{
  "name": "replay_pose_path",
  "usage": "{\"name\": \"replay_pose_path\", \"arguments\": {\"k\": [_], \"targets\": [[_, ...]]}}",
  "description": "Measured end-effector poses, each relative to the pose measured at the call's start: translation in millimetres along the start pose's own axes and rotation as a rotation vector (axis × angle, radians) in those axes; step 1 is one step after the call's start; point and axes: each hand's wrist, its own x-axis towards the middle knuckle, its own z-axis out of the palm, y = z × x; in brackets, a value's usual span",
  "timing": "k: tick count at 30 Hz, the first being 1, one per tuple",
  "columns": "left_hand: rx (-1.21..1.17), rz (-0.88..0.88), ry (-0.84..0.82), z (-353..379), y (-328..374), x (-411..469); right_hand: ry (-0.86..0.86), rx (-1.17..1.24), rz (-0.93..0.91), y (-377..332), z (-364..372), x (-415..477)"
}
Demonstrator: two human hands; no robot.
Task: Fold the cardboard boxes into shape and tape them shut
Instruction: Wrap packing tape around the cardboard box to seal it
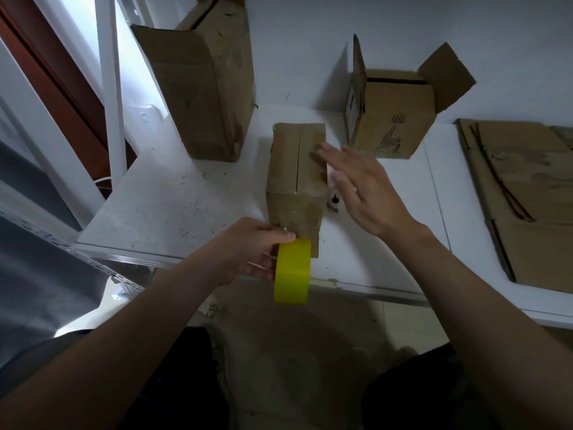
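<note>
Both arms fwd: L grip [248, 252] curled round yellow tape roll [293, 271] at box [297, 169] front, R grip [366, 193] flat, fingers straight.

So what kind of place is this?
Probably a packing corner in a storeroom or workshop. Cardboard boxes stand on a white table, flattened cardboard lies stacked at the right, and the left hand grips a yellow tape roll.

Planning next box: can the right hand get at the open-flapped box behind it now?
Probably yes: right hand is open and empty, and only bare tabletop lies between it and the open-flapped box.
</note>
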Motion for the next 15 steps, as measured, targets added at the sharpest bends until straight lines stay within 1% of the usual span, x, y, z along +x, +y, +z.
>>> {"name": "replay_pose_path", "arguments": {"k": [1, 2, 3, 5, 7, 10, 12, 15], "targets": [[0.022, 0.007, 0.009, -0.2, -0.9, 1.0, 0.033, -0.002, 0.041, 7.5, -1.8, -2.8], [0.035, 0.014, 0.014, -0.3, -1.4, 1.8, 0.031, -0.018, 0.093, 14.7, -2.5, -5.9], [0.045, 0.021, 0.018, -0.3, -1.4, 2.4, -0.007, -0.038, 0.149, 21.9, -1.5, -9.2], [0.066, 0.030, 0.030, 0.3, -0.6, 3.2, -0.155, -0.101, 0.208, 33.0, 3.7, -15.7], [0.089, 0.030, 0.045, 1.2, 0.0, 3.9, -0.303, -0.180, 0.194, 38.4, 9.4, -21.7], [0.119, 0.029, 0.058, 1.1, 0.4, 4.2, -0.407, -0.260, 0.148, 40.0, 13.9, -25.6], [0.128, 0.027, 0.066, 0.1, 0.1, 4.2, -0.437, -0.332, 0.157, 40.5, 16.2, -25.0], [0.137, 0.033, 0.058, -0.8, -1.0, 4.3, -0.405, -0.377, 0.170, 42.5, 18.0, -23.7]]}}
